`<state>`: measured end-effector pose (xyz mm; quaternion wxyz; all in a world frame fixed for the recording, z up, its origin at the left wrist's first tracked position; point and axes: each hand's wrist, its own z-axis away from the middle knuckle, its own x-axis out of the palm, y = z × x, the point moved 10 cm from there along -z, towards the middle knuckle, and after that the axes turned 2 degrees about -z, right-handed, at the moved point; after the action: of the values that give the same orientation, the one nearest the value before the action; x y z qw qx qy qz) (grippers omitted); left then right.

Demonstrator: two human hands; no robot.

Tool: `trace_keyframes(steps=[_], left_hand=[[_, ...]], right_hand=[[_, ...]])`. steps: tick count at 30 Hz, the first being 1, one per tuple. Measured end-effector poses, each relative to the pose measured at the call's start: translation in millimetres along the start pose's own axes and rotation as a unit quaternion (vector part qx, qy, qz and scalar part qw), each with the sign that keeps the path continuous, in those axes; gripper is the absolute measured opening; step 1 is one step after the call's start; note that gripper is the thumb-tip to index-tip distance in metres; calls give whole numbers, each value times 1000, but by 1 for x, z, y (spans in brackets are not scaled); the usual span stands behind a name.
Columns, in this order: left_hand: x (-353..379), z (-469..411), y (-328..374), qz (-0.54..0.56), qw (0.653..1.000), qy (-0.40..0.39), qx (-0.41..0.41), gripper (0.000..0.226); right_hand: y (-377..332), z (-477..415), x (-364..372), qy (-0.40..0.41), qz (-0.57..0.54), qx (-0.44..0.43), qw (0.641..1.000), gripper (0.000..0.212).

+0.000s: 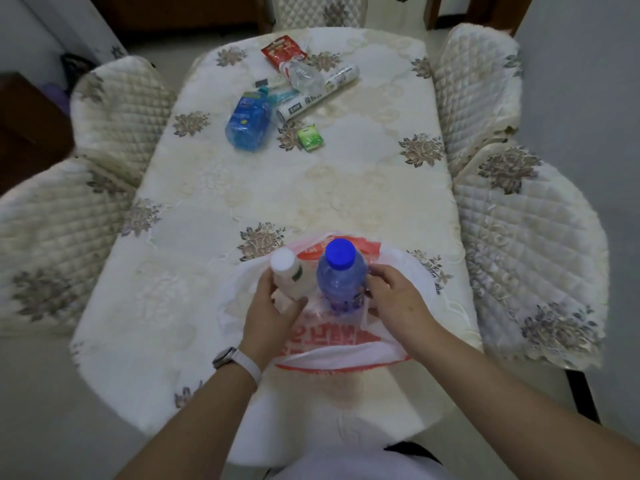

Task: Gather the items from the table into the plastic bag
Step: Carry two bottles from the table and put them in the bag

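A white plastic bag with red print [332, 344] lies open on the near part of the table. My left hand [273, 310] grips a white bottle with a white cap [287, 275], held upright in the bag's mouth. My right hand [394, 299] holds a blue-capped water bottle [341, 275], upright beside the white one, its base inside the bag. Far across the table lie a blue bottle [247, 121], a clear bottle [304, 76], a red packet [282, 50], two white rolls [320, 93], a teal item [282, 95] and a green packet [310, 137].
The table [207, 209] carries a cream floral cloth. Quilted covered chairs stand at the left [59, 216], right [530, 244] and far end [318, 10]. A watch with a white strap is on my left wrist [239, 362].
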<state>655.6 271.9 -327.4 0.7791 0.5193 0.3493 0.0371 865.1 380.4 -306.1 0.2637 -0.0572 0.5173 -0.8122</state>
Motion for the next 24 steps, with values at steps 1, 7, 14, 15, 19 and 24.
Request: trace_keyframes(steps=[1,7,14,15,19,24], left_hand=[[-5,5,3,-11,1000,8,2,73],[-33,46,20,-108,993,33,29,66],[-63,80,47,-292,940,15,176,52],[-69,84,46,-308,931,15,195,52],[-112,105,34,-330,909,34,253,49],[-213,137,-17,-322,900,92,279,44]], right_hand=[[-4,3,0,-10,11,-26,1000,14],[-28,34,-10,7,166,-175,971,23],[-57,92,38,6,362,-327,873,37],[-59,98,51,-2,383,-341,858,41],[-62,118,115,-24,451,-380,807,46],[-68,150,231,-68,516,-407,751,50]])
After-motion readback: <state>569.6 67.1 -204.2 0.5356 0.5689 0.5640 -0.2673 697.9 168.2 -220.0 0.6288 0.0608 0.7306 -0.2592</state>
